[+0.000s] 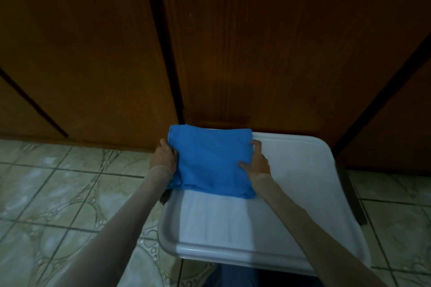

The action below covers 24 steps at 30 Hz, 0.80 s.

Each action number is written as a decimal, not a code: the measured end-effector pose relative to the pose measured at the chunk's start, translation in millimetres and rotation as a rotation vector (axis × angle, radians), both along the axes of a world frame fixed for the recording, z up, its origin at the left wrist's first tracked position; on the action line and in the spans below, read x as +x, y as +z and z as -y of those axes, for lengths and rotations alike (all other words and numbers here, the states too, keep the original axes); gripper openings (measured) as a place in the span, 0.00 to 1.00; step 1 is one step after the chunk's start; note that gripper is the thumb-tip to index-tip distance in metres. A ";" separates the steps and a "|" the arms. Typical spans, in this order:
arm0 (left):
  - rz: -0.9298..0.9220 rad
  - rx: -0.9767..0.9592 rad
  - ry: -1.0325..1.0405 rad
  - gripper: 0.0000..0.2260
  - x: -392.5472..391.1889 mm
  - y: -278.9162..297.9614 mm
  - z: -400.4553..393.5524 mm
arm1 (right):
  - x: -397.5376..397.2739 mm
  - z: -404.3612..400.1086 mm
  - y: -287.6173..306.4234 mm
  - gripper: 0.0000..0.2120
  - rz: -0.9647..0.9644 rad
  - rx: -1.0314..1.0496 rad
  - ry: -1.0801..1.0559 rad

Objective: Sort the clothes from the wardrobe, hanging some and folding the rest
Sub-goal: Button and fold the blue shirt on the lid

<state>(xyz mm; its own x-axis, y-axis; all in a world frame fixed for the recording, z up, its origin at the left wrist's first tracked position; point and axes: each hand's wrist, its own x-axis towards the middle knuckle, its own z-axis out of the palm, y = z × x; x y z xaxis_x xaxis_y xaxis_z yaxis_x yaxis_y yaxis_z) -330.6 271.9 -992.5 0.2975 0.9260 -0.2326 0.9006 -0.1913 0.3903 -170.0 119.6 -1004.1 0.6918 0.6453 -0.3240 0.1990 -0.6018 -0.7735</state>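
Head: both hands (163,158) hold blue cloth (210,161).

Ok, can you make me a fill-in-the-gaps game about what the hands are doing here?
1. The folded cloth is the colour ____.
2. It lies on a white plastic ____, near the far edge.
3. The left hand and the right hand hold the cloth's two ____.
4. The wardrobe doors behind are ____, not open.

Missing words: blue; table; sides; closed

Home: wooden wardrobe (279,42), tiled floor (58,193)
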 end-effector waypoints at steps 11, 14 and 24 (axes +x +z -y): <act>-0.107 0.200 -0.302 0.26 28.6 4.7 38.6 | 38.6 59.6 6.5 0.13 0.156 -0.193 -0.010; -0.129 0.187 -0.383 0.27 45.5 5.9 69.9 | 52.3 88.8 7.6 0.13 0.131 -0.237 -0.144; -0.192 0.168 -0.557 0.24 82.2 -7.3 185.1 | 31.6 145.8 24.8 0.09 -0.347 -0.419 -0.018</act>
